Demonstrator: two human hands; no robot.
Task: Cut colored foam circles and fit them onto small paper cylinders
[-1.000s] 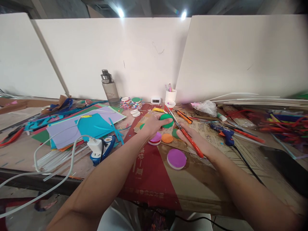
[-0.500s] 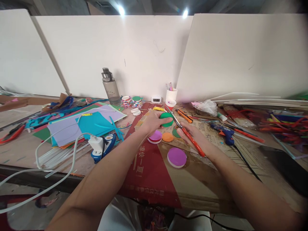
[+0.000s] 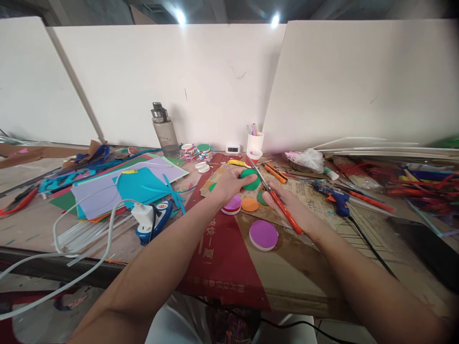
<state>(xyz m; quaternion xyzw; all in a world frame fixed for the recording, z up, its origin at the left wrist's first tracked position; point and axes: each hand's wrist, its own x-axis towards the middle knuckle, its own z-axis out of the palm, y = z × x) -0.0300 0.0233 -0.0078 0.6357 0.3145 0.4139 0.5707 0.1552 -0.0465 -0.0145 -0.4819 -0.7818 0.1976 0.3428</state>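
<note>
My left hand [image 3: 232, 181] pinches a round green disc [image 3: 250, 180] above the cardboard. In my right hand [image 3: 283, 198] is a pair of scissors with long orange-red handles [image 3: 289, 216]. Their blades point up and left, along the right edge of the green disc; whether they touch it I cannot tell. Below the hands lie a purple disc with a red and white side [image 3: 232, 204], an orange disc [image 3: 250, 204] and a larger purple disc [image 3: 264, 234]. Another green disc [image 3: 263, 198] lies partly hidden behind my right hand.
Coloured paper sheets [image 3: 96, 193] and a blue power strip [image 3: 154, 227] with white cables lie left. A bottle [image 3: 165, 134], a small clock [image 3: 233, 148] and paper cups [image 3: 255, 142] stand at the back. Right are a glue gun [image 3: 339, 203], an orange cutter [image 3: 275, 173] and a dark flat object [image 3: 423, 253].
My right hand and the scissors have shifted slightly left. The green disc has turned or moved a little to the right in my left hand.
</note>
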